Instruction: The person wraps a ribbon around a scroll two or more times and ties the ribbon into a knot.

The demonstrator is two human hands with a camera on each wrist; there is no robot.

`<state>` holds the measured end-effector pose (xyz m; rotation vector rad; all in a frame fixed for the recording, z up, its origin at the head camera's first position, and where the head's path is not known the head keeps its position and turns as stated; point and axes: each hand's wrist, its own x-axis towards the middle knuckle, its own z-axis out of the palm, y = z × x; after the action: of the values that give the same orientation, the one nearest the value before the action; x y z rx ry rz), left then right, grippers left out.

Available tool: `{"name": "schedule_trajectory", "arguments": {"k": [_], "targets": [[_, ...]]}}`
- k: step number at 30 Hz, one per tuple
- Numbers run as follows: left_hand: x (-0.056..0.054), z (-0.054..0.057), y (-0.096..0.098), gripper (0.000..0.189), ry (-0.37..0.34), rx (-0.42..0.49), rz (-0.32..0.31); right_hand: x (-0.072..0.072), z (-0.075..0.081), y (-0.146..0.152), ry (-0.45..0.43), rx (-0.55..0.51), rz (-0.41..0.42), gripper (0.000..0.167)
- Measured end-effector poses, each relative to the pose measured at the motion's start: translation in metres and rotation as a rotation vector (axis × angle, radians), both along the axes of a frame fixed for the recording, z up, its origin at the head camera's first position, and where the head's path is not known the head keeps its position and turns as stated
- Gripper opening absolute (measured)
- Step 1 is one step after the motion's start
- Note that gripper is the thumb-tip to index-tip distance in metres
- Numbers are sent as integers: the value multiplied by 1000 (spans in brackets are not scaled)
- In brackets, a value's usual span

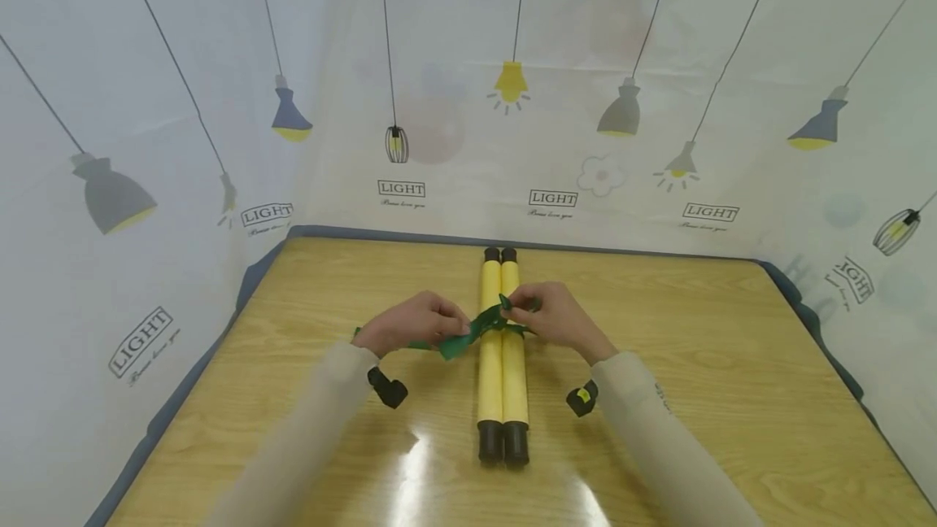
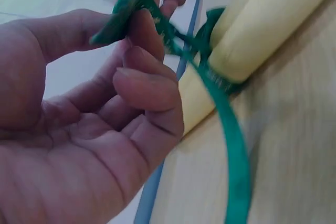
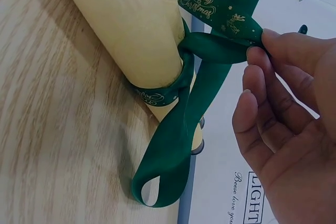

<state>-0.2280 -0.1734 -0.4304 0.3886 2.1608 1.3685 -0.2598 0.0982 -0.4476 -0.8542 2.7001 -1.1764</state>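
Note:
Two pale yellow tubes with black end caps lie side by side; the left tube (image 1: 490, 385) touches the right tube (image 1: 516, 385). Around their middle passes a green ribbon (image 1: 457, 345), printed "Merry Christmas" in gold in the right wrist view. My left hand (image 1: 419, 322) pinches one part of the ribbon (image 2: 236, 166) between thumb and index finger, left of the tubes. Over the right tube, my right hand (image 1: 552, 314) pinches a folded part of it. A loop of ribbon (image 3: 163, 145) hangs down near the tubes in the right wrist view.
The wooden table (image 1: 695, 397) extends to both sides of the tubes. White sheeting (image 1: 468, 104) printed with lamps stands behind it and at both sides. A small black device (image 1: 387, 388) sits under the left wrist, another black device (image 1: 582, 398) under the right.

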Motion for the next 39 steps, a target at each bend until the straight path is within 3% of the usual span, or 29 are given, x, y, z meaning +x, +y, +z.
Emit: {"name": "schedule_trajectory", "arguments": {"k": [5, 12, 18, 20, 24, 27, 30, 35, 39], "targets": [[16, -12, 19, 18, -68, 117, 3, 0, 0, -1, 0, -4, -4, 8], [36, -21, 57, 23, -66, 108, 49, -3, 2, -1, 13, -13, 27, 9], [48, -25, 90, 20, -107, 169, 106, -5, 4, -1, 21, -20, 51, 10], [51, -25, 96, 22, -112, 169, 50, -5, 4, -1, 24, -21, 51, 9], [52, -23, 94, 27, -97, 114, -118, -4, 4, -2, 27, -30, 55, 9], [46, -18, 82, 29, -41, 53, -145, -4, 4, -3, 23, -34, 58, 8], [35, -12, 68, 35, 45, 11, -45, -4, 4, -3, 16, -34, 53, 8], [15, 3, 53, 47, 102, 13, 181, -3, 4, -2, 15, -45, 56, 7], [6, 8, 52, 56, 136, -22, 247, -2, 4, -4, 24, -61, 69, 8]]}}
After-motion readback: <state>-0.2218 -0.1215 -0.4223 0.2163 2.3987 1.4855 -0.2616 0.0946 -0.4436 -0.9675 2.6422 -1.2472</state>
